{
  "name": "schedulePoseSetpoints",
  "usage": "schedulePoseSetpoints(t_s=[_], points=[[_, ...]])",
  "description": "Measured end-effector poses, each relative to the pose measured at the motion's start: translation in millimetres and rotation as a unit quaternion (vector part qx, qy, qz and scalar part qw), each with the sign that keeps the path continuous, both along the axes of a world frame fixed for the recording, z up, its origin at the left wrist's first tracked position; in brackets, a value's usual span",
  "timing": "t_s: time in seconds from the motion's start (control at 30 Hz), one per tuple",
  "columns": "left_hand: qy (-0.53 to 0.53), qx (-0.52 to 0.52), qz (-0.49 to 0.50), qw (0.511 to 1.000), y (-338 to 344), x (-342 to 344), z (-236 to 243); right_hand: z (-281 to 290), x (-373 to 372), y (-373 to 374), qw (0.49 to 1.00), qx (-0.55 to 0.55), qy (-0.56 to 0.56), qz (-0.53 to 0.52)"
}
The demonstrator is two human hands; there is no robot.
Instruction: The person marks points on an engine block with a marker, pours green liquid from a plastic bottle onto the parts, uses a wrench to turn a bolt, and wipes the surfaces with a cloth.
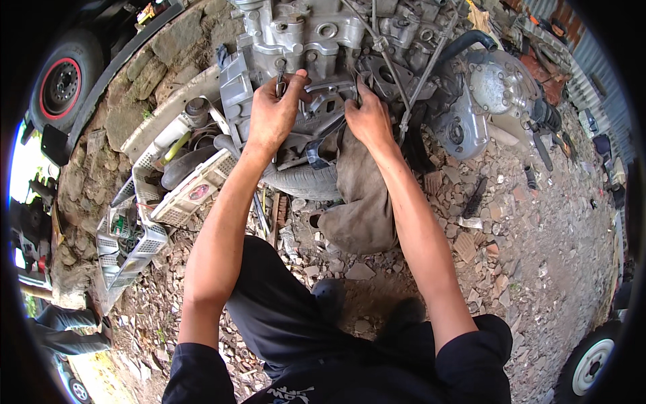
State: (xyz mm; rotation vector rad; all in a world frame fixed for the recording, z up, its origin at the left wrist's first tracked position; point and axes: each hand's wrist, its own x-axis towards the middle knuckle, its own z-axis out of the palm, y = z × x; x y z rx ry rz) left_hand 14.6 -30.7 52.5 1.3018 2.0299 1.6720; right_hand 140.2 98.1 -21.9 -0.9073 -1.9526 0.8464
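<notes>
In front of me stands a grey metal engine [286, 30], with bolt heads and round ports along its side. My left hand [272, 118] is closed around a slim metal tool [280, 84], its top end near a bolt on the engine's left part. The exact kind of tool does not show. Further right, my right hand [369, 120] has its fingers pinched against the engine's lower edge. What it holds is mostly hidden. A brown cloth [360, 209] hangs below the right hand, and a worn tyre [303, 183] sits under the engine.
Left of the engine are white plastic crates [195, 185] with parts inside, beside a stone wall [178, 47]. To the right lie a metal engine cover [488, 87] and a black hose [471, 42]. Broken tile and rubble [464, 249] cover the ground. A wheel [592, 363] stands at lower right.
</notes>
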Motion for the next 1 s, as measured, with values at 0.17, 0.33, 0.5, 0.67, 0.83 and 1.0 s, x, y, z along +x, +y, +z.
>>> schedulePoseSetpoints(t_s=[0.17,0.33,0.5,0.67,0.83,1.0], points=[[0.002,-0.039,0.017,0.999,-4.0,4.2,9.2,-1.5,10.4,-1.5,0.999,-0.009,-0.04,-0.008],[0.001,-0.022,0.002,1.0,3.9,6.0,5.8,-42.9,16.2,-31.3,0.991,0.018,-0.126,-0.049],[0.004,-0.044,-0.008,0.999,6.0,13.1,12.1,-56.5,29.3,-51.3,0.979,0.069,-0.184,-0.058],[0.023,-0.023,-0.006,0.999,1.5,12.3,9.8,-31.8,37.7,-57.3,0.97,0.065,-0.234,-0.027],[0.021,-0.009,-0.004,1.0,4.9,9.2,4.9,-17.7,31.8,-27.2,0.97,0.141,-0.193,-0.038],[0.033,-0.044,0.001,0.998,3.1,6.5,6.5,-56.6,18.5,-41.2,0.971,0.165,-0.15,-0.089]])
